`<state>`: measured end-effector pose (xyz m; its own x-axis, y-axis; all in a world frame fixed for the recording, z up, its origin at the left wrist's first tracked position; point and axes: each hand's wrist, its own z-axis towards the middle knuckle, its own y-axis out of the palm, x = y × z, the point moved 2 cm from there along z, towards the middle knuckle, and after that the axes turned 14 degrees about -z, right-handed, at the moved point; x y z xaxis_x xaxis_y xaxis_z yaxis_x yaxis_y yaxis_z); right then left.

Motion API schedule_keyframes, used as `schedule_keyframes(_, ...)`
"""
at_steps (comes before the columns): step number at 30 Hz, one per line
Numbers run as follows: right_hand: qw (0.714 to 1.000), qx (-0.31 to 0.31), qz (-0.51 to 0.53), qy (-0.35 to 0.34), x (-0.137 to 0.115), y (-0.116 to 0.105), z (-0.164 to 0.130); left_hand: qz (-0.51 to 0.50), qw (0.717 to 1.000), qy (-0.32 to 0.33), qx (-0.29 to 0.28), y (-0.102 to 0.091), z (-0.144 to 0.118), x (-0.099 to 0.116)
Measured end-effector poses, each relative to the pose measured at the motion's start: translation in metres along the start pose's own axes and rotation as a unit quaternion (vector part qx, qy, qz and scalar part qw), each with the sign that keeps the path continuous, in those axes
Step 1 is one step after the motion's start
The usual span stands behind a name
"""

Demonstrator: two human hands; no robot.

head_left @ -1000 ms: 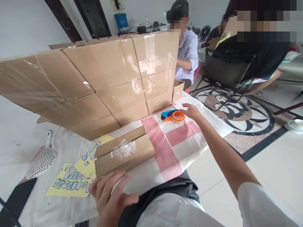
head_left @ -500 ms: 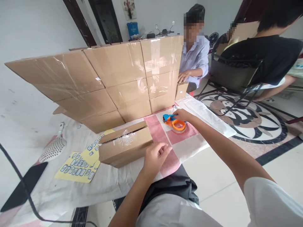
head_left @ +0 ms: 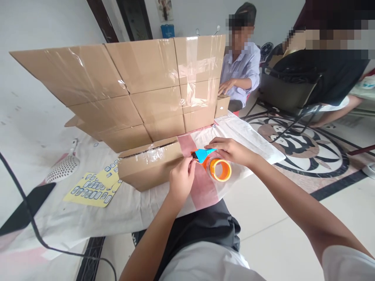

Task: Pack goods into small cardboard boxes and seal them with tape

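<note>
We have our right hand (head_left: 231, 150) closed over the blue handle of the tape dispenser (head_left: 215, 164), just right of the frame's middle, its orange roll hanging below the fingers above the cloth. Our left hand (head_left: 180, 179) sits just left of it, fingers pinched together at the dispenser's nose, right at the near end of the small cardboard box (head_left: 149, 164). Whether those fingertips grip the tape end itself we cannot tell. The box lies on its long side at the middle of the frame, on the white cloth (head_left: 137, 210) with a pink cross, and clear tape shines along its top seam. Behind it, across the upper left and centre, stands a wall of taped boxes (head_left: 140, 82). A yellow sticker sheet (head_left: 93, 189) lies at the lower left, with a white perforated scoop (head_left: 63, 168) beyond it. At the upper right another person in a pale shirt (head_left: 243, 68) rests a hand on a little box (head_left: 222, 105).
</note>
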<state>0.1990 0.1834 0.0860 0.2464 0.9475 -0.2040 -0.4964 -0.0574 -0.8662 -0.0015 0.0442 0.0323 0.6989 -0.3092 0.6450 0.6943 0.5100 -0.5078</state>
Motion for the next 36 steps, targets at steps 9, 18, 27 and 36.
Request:
schedule_keyframes(9,0.995,-0.048,-0.032,-0.087,-0.03,0.001,-0.001,0.16,0.975,0.079,-0.134,-0.06,-0.009,0.015)
schedule_keyframes(18,0.966,-0.133,-0.073,-0.21,-0.074,0.001,0.022,0.19,0.942,0.221,-0.168,-0.118,-0.035,0.025)
schedule_keyframes(27,0.955,-0.172,0.018,-0.241,-0.107,0.004,0.028,0.165,0.934,0.214,-0.234,-0.168,-0.051,0.053)
schedule_keyframes(36,0.955,-0.188,0.021,-0.226,-0.098,0.016,0.021,0.154,0.952,0.15,-0.216,-0.221,-0.07,0.025)
